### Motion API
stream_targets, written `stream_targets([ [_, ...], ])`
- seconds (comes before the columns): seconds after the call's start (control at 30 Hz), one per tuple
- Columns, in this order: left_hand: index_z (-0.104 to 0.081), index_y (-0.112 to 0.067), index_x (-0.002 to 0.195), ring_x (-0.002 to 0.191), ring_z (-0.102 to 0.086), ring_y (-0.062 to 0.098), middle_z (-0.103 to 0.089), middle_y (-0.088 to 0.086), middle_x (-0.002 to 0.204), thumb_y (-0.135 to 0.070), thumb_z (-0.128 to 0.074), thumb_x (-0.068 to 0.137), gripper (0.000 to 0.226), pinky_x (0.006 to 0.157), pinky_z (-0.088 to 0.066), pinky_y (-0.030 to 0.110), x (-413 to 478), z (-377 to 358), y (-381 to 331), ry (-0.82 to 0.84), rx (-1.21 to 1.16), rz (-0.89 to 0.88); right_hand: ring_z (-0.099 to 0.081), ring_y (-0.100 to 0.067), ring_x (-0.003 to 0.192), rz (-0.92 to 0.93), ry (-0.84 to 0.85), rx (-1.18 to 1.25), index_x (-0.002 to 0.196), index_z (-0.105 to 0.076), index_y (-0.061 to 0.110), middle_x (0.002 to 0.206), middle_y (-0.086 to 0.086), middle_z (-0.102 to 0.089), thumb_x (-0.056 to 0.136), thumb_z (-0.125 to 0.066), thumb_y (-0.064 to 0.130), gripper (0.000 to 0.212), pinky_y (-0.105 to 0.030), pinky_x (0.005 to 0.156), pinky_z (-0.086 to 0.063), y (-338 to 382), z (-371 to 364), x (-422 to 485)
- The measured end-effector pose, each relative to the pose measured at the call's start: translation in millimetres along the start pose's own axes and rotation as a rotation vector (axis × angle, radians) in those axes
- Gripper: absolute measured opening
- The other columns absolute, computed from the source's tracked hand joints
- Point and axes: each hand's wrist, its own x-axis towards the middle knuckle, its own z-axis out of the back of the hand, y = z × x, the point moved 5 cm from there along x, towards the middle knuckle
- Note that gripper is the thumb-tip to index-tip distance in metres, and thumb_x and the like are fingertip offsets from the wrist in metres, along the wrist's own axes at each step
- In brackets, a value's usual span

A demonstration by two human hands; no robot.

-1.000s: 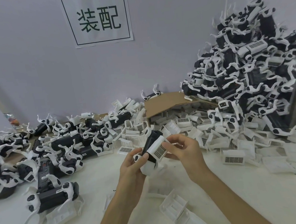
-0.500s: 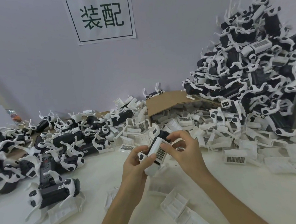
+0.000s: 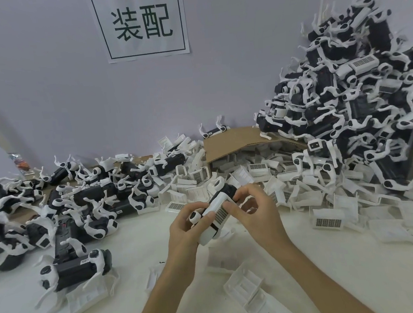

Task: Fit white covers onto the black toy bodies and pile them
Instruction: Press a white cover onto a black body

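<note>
Right hand [image 3: 256, 216] slid over toy [image 3: 217, 209], long axis near-left to far-right

Left hand [image 3: 183, 230]: lower centre of frame, fingers curled, gripping the lower end of a toy body [image 3: 218, 209].
Right hand [image 3: 257, 214]: just right of the left hand, thumb and fingertips pinching the toy body's upper part.
Forearms: bare, rising from the bottom edge and converging.
</note>
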Motion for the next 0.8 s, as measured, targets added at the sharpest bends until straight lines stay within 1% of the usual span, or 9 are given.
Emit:
stream_targets([
  [0.1, -0.071, -0.015, 0.096, 0.076, -0.069, 0.011, -0.072, -0.003, 0.085, -0.026, -0.083, 0.073, 0.028, 0.062, -0.053, 0.022, -0.8, -0.5, -4.0, -0.022, 0.062, -0.073, -0.057, -0.006, 0.078, 0.034, -0.032, -0.047, 0.090, -0.062, 0.029, 0.096, 0.015, -0.057, 0.079, -0.084, 0.031, 0.024, -0.018, 0.067, -0.049, 1.5, 1.4, -0.5],
  [0.17, -0.072, -0.018, 0.091, 0.074, -0.067, 0.007, -0.071, -0.006, 0.083, -0.026, -0.084, 0.074, 0.023, 0.060, -0.052, 0.020, -1.4, -0.8, -5.8, -0.028, 0.107, -0.117, -0.055, -0.001, 0.095, 0.071, -0.023, -0.091, 0.102, -0.063, 0.032, 0.111, 0.014, -0.054, 0.079, -0.084, 0.030, 0.032, -0.012, 0.076, -0.046, 4.6, 2.1, -0.6],
  [0.3, -0.071, -0.028, 0.088, 0.075, -0.068, 0.004, -0.071, -0.008, 0.084, -0.031, -0.071, 0.076, 0.012, 0.059, -0.051, 0.018, -2.0, 0.8, -9.4, -0.043, 0.166, -0.165, -0.044, 0.007, 0.125, 0.123, 0.135, -0.101, 0.124, -0.061, 0.036, 0.133, 0.018, -0.046, 0.086, -0.078, 0.026, 0.042, -0.004, 0.091, -0.038, 9.9, -1.1, -0.3],
  [0.37, -0.069, -0.034, 0.102, 0.078, -0.070, 0.007, -0.073, -0.007, 0.088, -0.033, -0.073, 0.076, 0.026, 0.061, -0.052, 0.019, -1.3, 2.7, -9.4, -0.059, 0.200, -0.173, -0.048, 0.009, 0.122, 0.070, 0.231, -0.028, 0.125, -0.059, 0.038, 0.132, 0.019, -0.050, 0.090, -0.074, 0.021, 0.041, -0.005, 0.091, -0.039, 9.3, -5.0, -1.3],
  [0.43, -0.067, -0.038, 0.108, 0.079, -0.070, 0.009, -0.073, -0.006, 0.091, -0.036, -0.074, 0.074, 0.034, 0.063, -0.053, 0.019, -0.4, 5.1, -8.6, -0.075, 0.215, -0.165, -0.057, 0.005, 0.109, 0.009, 0.284, 0.017, 0.122, -0.060, 0.035, 0.123, 0.017, -0.056, 0.090, -0.073, 0.021, 0.037, -0.010, 0.089, -0.043, 6.3, -7.2, -1.6],
  [0.6, -0.073, -0.029, 0.085, 0.072, -0.063, 0.001, -0.070, -0.010, 0.085, -0.034, -0.071, 0.076, 0.010, 0.058, -0.049, 0.014, -0.8, 2.6, -9.8, -0.019, 0.266, -0.176, -0.060, -0.005, 0.073, -0.044, 0.344, 0.050, 0.110, -0.062, 0.030, 0.086, 0.020, -0.062, 0.083, -0.079, 0.030, 0.032, -0.024, 0.070, -0.050, 3.2, -2.9, -0.6],
  [0.67, -0.073, -0.028, 0.084, 0.073, -0.064, 0.002, -0.070, -0.009, 0.087, -0.032, -0.070, 0.077, 0.008, 0.058, -0.049, 0.014, -1.6, 0.9, -9.9, 0.006, 0.293, -0.194, -0.063, -0.018, 0.074, -0.052, 0.373, 0.063, 0.106, -0.063, 0.033, 0.099, 0.003, -0.066, 0.077, -0.077, 0.040, 0.033, -0.033, 0.067, -0.053, 3.4, -1.9, -0.2],
  [0.7, -0.072, -0.028, 0.084, 0.074, -0.065, 0.003, -0.070, -0.008, 0.087, -0.032, -0.069, 0.078, 0.008, 0.057, -0.049, 0.015, -2.1, -0.3, -10.0, 0.016, 0.304, -0.201, -0.065, -0.024, 0.080, -0.058, 0.387, 0.058, 0.104, -0.064, 0.034, 0.107, -0.001, -0.066, 0.075, -0.075, 0.044, 0.033, -0.039, 0.072, -0.054, 2.6, -1.8, 0.3],
  [0.8, -0.072, -0.032, 0.089, 0.077, -0.067, 0.002, -0.071, -0.008, 0.087, -0.032, -0.070, 0.077, 0.012, 0.058, -0.051, 0.017, -2.7, -1.8, -8.7, 0.035, 0.327, -0.187, -0.067, -0.017, 0.091, -0.070, 0.430, 0.025, 0.100, -0.069, 0.038, 0.115, 0.006, -0.066, 0.075, -0.075, 0.045, 0.027, -0.035, 0.078, -0.054, 0.5, -2.1, 0.3],
])
